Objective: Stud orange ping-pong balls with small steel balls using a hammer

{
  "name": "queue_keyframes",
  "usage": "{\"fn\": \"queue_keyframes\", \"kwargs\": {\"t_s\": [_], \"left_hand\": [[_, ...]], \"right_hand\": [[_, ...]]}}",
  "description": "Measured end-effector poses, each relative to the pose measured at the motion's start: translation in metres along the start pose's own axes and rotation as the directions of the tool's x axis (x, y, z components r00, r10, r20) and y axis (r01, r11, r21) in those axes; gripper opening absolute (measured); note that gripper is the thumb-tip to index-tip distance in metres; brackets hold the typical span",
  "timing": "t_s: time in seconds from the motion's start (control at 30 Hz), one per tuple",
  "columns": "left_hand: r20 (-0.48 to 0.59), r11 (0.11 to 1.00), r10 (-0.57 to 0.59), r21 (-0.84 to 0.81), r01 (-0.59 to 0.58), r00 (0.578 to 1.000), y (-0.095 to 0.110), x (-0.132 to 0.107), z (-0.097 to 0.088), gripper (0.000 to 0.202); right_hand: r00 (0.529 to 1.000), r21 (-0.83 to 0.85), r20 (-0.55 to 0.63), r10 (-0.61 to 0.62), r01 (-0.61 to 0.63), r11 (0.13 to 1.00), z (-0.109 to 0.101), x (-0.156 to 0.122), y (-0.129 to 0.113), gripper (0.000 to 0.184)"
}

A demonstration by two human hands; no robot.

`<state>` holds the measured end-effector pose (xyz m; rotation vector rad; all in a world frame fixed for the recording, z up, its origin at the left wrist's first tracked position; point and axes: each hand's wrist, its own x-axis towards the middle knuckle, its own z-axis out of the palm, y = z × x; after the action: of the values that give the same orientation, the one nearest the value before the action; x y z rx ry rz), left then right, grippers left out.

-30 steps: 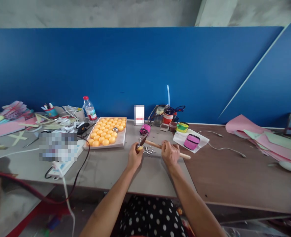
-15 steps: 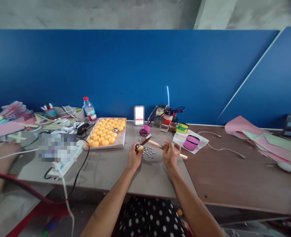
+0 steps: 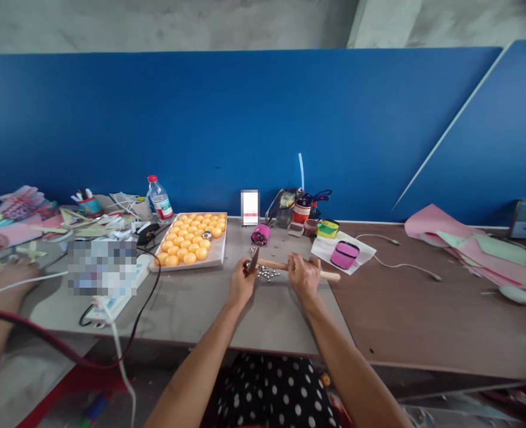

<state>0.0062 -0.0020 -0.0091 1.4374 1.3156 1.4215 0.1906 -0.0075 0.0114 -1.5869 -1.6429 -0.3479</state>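
A smooth, flat blue panel [image 3: 245, 119] stands upright behind the shallow white tray [image 3: 217, 252]. The tabletop under the tray is matt grey [image 3: 182, 309]; well to the tray's right it turns to a brown surface [image 3: 423, 321]. Far right of the tray, thin pink and pale green sheets [image 3: 498, 255] overlap, some edges curling. Right of the tray, nearer than the sheets, lies a hammer [image 3: 271, 263]: a pale, rounded wooden handle and a dark, tapering head.

The right hand [image 3: 304, 274] is closed in a fist around the wood. The left hand [image 3: 242, 282], between it and the tray, pinches a small round piece [image 3: 246, 266] with a metallic glint, largely hidden by the fingers and the dark head. Just behind the tray's left corner stands a clear plastic bottle [image 3: 160, 199], red-capped. Right of the tray, past the right hand, a flat pink pouch [image 3: 345, 254] with black edging rests on white paper [image 3: 365, 252]. Glossy orange balls [image 3: 186, 239] fill most of the tray in rows. Smallest are the shiny silver beads [image 3: 269, 273], scattered right of the tray between the two hands.
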Motion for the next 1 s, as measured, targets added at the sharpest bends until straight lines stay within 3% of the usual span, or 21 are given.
{"fn": "queue_keyframes", "kwargs": {"t_s": [0.13,0.27,0.4,0.47,0.6,0.73,0.87,1.0], "left_hand": [[-0.007,0.999,0.041,0.002,-0.041,0.999,0.003,-0.002,0.001,0.036],[-0.003,1.000,0.024,-0.002,-0.024,1.000,0.005,-0.002,0.000,0.034],[0.029,0.999,-0.012,-0.033,0.013,1.000,0.009,-0.003,-0.001,0.035],[0.022,0.999,-0.017,-0.029,0.018,1.000,0.011,-0.003,0.000,0.036],[0.032,0.999,-0.031,0.008,0.031,0.999,0.012,-0.003,0.001,0.030],[-0.004,0.999,0.016,-0.030,-0.016,1.000,0.008,-0.003,0.003,0.036],[0.011,0.998,-0.048,-0.049,0.049,0.999,0.009,-0.003,0.002,0.037],[0.039,0.994,-0.053,-0.093,0.056,0.998,0.011,-0.003,0.000,0.038]], "right_hand": [[0.983,0.031,-0.144,0.116,-0.113,0.993,-0.002,0.001,0.001,0.031],[0.995,-0.040,-0.056,0.087,-0.090,0.995,0.000,0.002,0.007,0.030],[0.975,-0.009,-0.180,0.133,-0.137,0.991,0.004,0.002,0.009,0.031],[0.979,-0.002,-0.190,0.073,-0.075,0.997,0.005,0.002,0.006,0.030],[0.991,-0.005,-0.103,-0.083,0.083,0.997,0.003,0.001,-0.004,0.025],[0.978,0.005,-0.204,0.039,-0.039,0.999,0.001,0.001,-0.001,0.028],[0.993,-0.067,-0.118,0.013,-0.021,0.998,0.006,0.002,0.011,0.029],[0.964,-0.029,-0.214,0.157,-0.167,0.986,0.010,0.002,0.014,0.030]]}}
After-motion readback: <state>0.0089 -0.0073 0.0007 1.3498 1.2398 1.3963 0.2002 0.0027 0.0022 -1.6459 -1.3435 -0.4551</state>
